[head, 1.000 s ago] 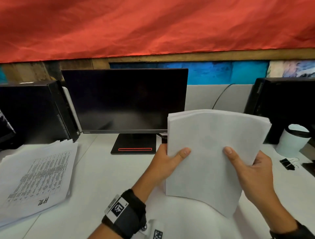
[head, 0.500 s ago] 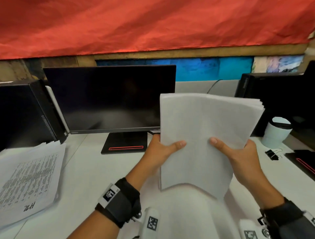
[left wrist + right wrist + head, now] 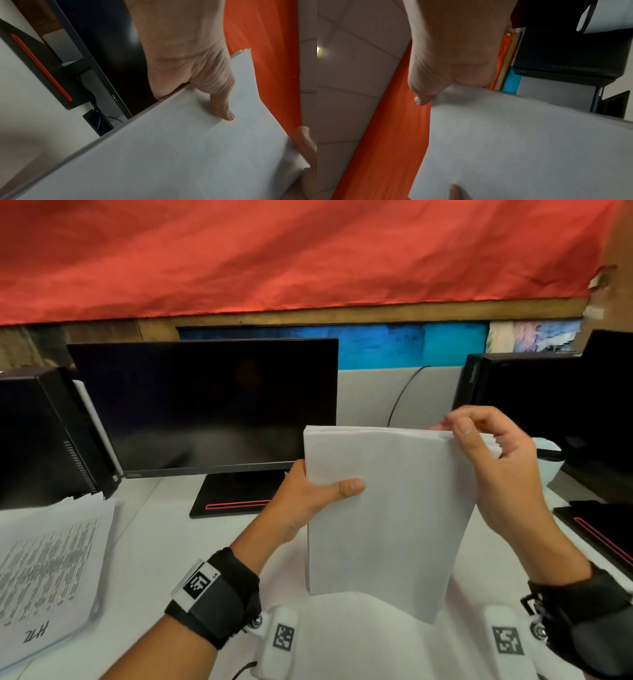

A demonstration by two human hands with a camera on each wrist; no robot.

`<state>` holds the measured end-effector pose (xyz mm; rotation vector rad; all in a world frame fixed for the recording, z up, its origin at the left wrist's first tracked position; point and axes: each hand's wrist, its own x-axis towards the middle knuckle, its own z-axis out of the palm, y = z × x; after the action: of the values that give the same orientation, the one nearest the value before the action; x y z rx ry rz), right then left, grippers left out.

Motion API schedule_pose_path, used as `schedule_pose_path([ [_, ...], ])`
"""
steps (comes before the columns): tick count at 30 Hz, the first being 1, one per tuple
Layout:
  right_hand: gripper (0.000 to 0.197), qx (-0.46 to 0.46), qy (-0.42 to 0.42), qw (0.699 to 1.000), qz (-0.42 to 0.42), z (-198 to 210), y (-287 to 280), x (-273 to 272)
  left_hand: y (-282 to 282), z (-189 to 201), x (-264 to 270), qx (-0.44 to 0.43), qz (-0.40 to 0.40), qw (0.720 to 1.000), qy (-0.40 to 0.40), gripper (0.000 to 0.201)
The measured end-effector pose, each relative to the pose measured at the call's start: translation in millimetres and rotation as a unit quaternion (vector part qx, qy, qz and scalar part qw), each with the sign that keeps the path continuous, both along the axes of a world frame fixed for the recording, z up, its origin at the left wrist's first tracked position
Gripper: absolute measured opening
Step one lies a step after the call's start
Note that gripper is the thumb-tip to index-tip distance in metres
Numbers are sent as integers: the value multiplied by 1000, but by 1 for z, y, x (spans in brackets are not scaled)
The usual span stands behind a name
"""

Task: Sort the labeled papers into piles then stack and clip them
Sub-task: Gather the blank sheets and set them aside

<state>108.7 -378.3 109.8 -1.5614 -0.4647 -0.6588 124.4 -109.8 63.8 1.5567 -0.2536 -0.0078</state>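
Observation:
I hold a thick stack of white papers (image 3: pixel 387 515) upright above the desk, its blank back facing me. My left hand (image 3: pixel 308 494) grips the stack's left edge, thumb (image 3: pixel 223 108) across the near face and fingers hidden behind. My right hand (image 3: pixel 493 453) pinches the top right corner of the stack, thumb (image 3: pixel 421 98) at the corner. The same stack (image 3: pixel 171 155) fills the lower part of both wrist views (image 3: pixel 522 142). A second pile of printed papers (image 3: pixel 48 573), with a handwritten label on its near edge, lies on the desk at the far left.
A dark monitor (image 3: pixel 205 405) on a black stand (image 3: pixel 233 498) is behind the stack. Black computer cases stand at the left (image 3: pixel 37 436) and right (image 3: pixel 548 392). A white cup (image 3: pixel 548 460) sits behind my right hand. The white desk (image 3: pixel 164 542) stretches between the two piles.
My right hand has moved from the stack's lower right side up to its top right corner. The stack now stands more upright and squared. The left hand keeps its hold.

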Motion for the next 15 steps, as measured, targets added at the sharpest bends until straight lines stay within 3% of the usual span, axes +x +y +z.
schedule_pose_path([
  [3,14,-28,-2,1000,-9,-8,-1,-6,-1,-6,-2,-12,-1,1000,6,70],
  [8,46,37,56,998,12,-39,-1,-20,-5,-12,-7,-27,14,999,9,53],
  [12,34,32,169,985,18,-91,2,-29,-7,-15,-10,-35,16,999,15,54],
  [15,28,24,180,983,7,-106,4,-28,-12,-11,-13,-41,18,999,9,47],
])
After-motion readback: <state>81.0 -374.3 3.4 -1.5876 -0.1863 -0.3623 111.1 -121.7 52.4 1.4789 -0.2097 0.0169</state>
